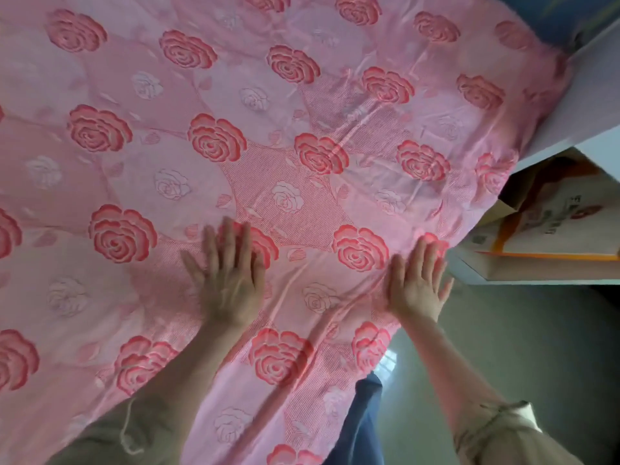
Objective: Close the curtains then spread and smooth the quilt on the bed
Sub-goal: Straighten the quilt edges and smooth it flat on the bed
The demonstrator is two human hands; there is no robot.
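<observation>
Smoothing step judged in hand: quilt [268, 135] pressed flat by left hand [231, 280] and right hand [417, 283], fingers straight, nothing gripped. Outward sweep toward remaining creases likely called for next.

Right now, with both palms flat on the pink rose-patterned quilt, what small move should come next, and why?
Probably sweep both palms forward and outward. The left hand and right hand lie flat on the pink rose-patterned quilt, and a raised crease with smaller wrinkles shows ahead of them, so the fabric isn't smooth yet.

One quilt [302, 129], two hands [228, 283] [416, 286], two sleeves [110, 434] [510, 434]
</observation>
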